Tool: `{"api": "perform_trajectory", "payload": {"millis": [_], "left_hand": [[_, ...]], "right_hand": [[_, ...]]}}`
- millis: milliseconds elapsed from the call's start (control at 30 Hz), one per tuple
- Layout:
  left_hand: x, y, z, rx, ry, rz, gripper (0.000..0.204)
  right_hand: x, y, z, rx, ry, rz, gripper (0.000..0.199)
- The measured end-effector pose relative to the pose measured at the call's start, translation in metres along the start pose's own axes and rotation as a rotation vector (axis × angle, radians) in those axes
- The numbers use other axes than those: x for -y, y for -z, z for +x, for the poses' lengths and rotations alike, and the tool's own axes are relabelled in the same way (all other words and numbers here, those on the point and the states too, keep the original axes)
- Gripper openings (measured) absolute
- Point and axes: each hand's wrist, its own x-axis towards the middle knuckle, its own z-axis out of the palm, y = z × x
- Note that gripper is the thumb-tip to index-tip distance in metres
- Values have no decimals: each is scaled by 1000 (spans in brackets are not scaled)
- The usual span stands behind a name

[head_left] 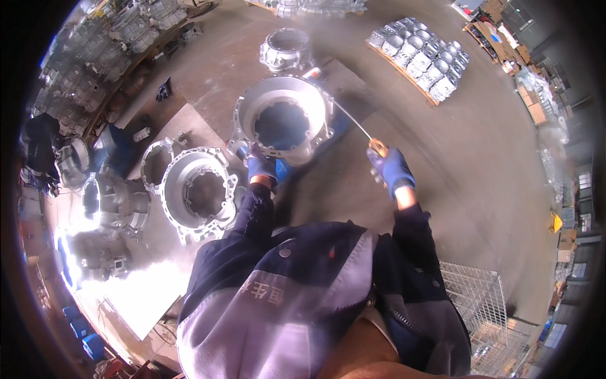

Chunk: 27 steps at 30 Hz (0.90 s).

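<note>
A large ring-shaped cast metal housing (252, 101) stands in front of me, its wide round opening facing up. My left hand (261, 165), in a blue glove, is closed on its near left edge; the fingertips are partly hidden. My right hand (392, 169), also gloved in blue, is closed round the orange handle of a long thin-shafted hand tool (353, 120). Whether that tool is a file or a screwdriver I cannot tell. Its shaft slants up and left, and the far end reaches the housing's right rim.
Left of my left arm is another silver housing (170, 189), beside a thinner metal ring (146, 165). More castings (117, 199) stand at the left. A smaller housing (285, 47) sits beyond the large one. A pallet of castings (420, 54) is far right; wire mesh (476, 297) is near right.
</note>
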Motion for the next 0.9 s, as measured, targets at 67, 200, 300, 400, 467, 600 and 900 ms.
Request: {"api": "perform_trajectory", "payload": {"millis": [67,200,300,400,467,600,900], "left_hand": [[-1,9,3,160,-359,772,44],[-13,4,-31,-68,-42,220,61],[-16,-15,-85,-192,-595,730,58],[-35,-23,-114,-112,-1157,1674,68],[-41,-28,-110,137,-1237,1941,75],[-46,-43,-55,349,-1142,2260,71],[-53,-79,-15,712,-1010,1968,15]], "right_hand": [[-39,17,-23,25,-22,35,31],[-103,31,-74,309,6,279,26],[-124,28,-83,475,161,604,25],[-131,22,-78,318,162,515,26],[-134,19,-69,304,189,384,24],[-146,30,-46,596,83,789,27],[-206,57,36,125,41,889,35]]}}
